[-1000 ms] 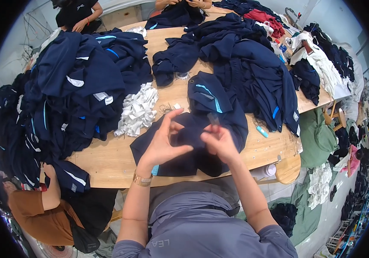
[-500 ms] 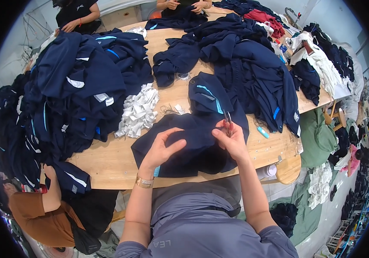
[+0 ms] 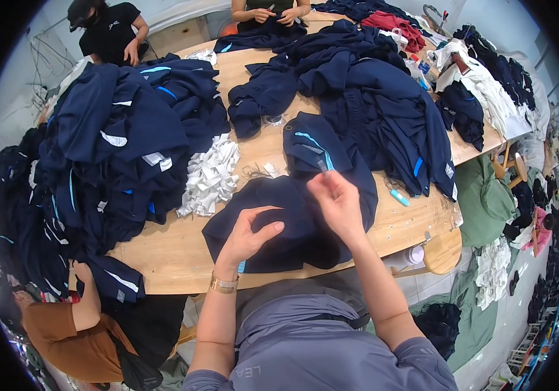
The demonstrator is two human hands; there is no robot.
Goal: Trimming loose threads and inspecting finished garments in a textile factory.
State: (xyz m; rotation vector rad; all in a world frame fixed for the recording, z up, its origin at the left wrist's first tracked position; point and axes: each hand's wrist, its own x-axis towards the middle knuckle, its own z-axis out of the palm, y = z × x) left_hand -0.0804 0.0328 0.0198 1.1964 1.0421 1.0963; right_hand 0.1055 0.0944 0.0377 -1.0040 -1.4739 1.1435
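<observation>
In front of me a navy garment [image 3: 312, 241] lies spread at the table's edge, with a light blue strip on its far part. My left hand [image 3: 247, 238] rests on its near left part, thumb and fingers apart in a curve with dark cloth between them. My right hand [image 3: 336, 201] is raised over the right of the garment, closed around a small pair of scissors [image 3: 322, 165]. Their blades point away from me, close to the light blue strip; the handles are mostly hidden in my fingers.
Navy garments pile up at left [image 3: 116, 130] and right [image 3: 383, 117] on the wooden table [image 3: 168, 257]. Between them lies a heap of white fabric pieces [image 3: 208, 176]. A turquoise marker-like stick [image 3: 399, 198] lies at right. A person in brown [image 3: 74, 329] works at near left; two others stand across the table.
My right hand has moved slightly left and turned, with the scissors' handles now mostly covered. My left hand keeps nearly the same pose. The person at far left has shifted upright.
</observation>
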